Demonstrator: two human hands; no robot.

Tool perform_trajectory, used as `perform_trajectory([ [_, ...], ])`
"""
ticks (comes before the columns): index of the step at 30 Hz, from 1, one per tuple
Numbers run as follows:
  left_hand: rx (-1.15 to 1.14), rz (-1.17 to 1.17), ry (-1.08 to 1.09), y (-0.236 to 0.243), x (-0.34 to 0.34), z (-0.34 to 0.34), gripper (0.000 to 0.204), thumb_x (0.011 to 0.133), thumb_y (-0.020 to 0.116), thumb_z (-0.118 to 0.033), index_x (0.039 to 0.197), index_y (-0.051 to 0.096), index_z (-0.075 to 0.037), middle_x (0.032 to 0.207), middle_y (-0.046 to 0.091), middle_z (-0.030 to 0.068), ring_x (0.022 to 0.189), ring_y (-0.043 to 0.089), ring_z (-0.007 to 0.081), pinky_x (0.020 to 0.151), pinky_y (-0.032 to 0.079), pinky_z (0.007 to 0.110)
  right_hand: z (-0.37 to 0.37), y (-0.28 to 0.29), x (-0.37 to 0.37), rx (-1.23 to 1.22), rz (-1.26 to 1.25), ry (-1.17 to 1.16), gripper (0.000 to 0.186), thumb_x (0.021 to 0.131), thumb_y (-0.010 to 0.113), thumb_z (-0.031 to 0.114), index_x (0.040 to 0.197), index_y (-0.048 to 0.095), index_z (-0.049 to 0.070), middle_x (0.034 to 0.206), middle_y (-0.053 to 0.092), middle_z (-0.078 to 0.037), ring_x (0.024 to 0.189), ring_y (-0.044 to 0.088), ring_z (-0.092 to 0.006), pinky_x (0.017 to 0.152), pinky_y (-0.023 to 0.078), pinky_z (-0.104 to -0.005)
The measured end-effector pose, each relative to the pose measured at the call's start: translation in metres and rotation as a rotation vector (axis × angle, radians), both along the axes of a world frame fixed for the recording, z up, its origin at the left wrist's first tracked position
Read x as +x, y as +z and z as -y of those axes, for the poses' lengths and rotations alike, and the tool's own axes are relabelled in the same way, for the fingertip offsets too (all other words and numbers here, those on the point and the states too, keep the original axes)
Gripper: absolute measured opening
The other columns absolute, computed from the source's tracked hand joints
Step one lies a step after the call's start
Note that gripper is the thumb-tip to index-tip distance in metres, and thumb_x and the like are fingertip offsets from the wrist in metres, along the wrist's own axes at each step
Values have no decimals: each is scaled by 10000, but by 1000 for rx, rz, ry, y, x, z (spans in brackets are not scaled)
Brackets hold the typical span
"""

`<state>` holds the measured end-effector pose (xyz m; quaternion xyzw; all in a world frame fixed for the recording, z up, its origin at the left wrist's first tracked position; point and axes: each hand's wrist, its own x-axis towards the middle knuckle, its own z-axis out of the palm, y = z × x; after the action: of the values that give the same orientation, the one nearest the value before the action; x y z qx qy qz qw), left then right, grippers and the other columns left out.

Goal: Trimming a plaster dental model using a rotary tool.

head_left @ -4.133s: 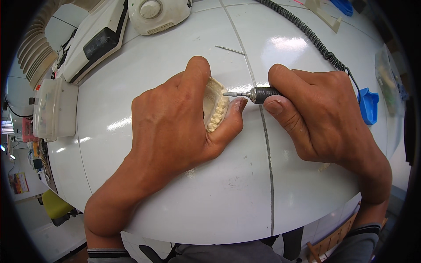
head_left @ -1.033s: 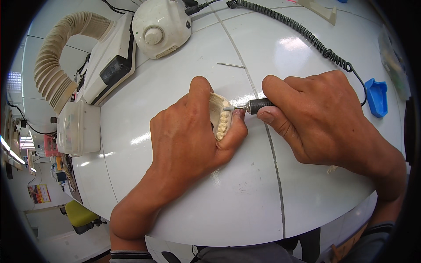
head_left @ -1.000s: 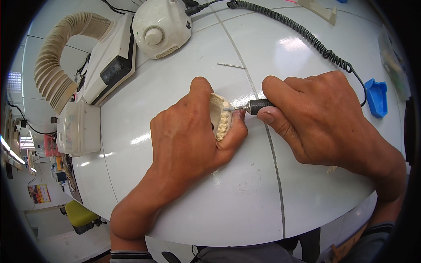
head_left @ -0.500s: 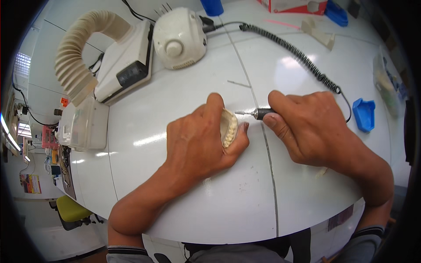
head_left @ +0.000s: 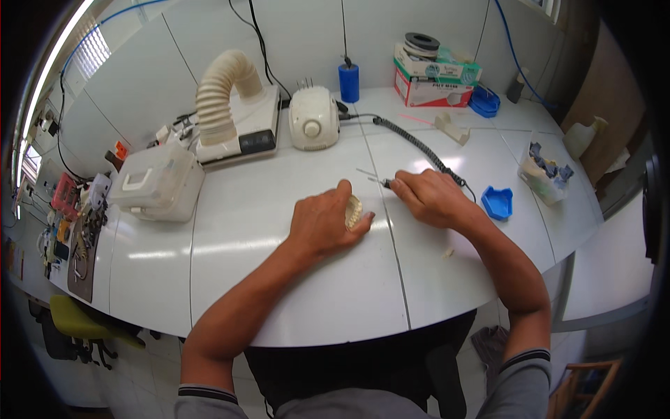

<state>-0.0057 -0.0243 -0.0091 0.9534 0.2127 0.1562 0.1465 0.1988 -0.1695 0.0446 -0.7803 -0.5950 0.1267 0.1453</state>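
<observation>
My left hand (head_left: 317, 222) is closed around a cream-coloured dental cast (head_left: 354, 211), its row of teeth turned toward the right. The thumb lies along the near edge of the cast, and the palm side hides part of it. My right hand (head_left: 429, 198) grips a dark rotary handpiece (head_left: 386, 184), whose thin metal bit points left. The bit is a little beyond the cast and apart from it. From the handpiece, a black coiled cord (head_left: 417, 143) runs back to a white control unit (head_left: 313, 120). A thin metal rod lies on the table close to the bit.
A blue mould (head_left: 497, 202) and a clear container of scraps (head_left: 544, 174) stand at the right. Behind are cartons (head_left: 433, 92) and a blue cylinder (head_left: 349, 82). At the left are a suction unit with ribbed hose (head_left: 216, 101) and a translucent lidded box (head_left: 159, 183).
The view has drawn back and tipped up, showing more of the table and wall. The bit has moved slightly farther from the cast. Both hands keep their hold.
</observation>
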Motion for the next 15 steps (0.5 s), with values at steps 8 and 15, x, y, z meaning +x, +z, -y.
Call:
perform_trajectory([
  [8, 119, 115, -35, 3, -1, -22, 709, 885, 803, -677, 1140, 594, -49, 903, 772, 243, 847, 767, 444, 770, 595, 539, -3, -18, 1, 253, 247, 10, 435, 1160, 480, 436, 1167, 772, 115, 853, 762, -177, 851, 732, -404, 801, 558, -553],
  [15, 125, 148, -92, -8, -4, -26, 578, 995, 738, -579, 1216, 566, -73, 961, 767, 230, 910, 761, 429, 799, 584, 523, 13, -23, 3, 254, 318, 18, 458, 1173, 454, 486, 1100, 766, 159, 749, 731, -118, 748, 722, -341, 712, 545, -507],
])
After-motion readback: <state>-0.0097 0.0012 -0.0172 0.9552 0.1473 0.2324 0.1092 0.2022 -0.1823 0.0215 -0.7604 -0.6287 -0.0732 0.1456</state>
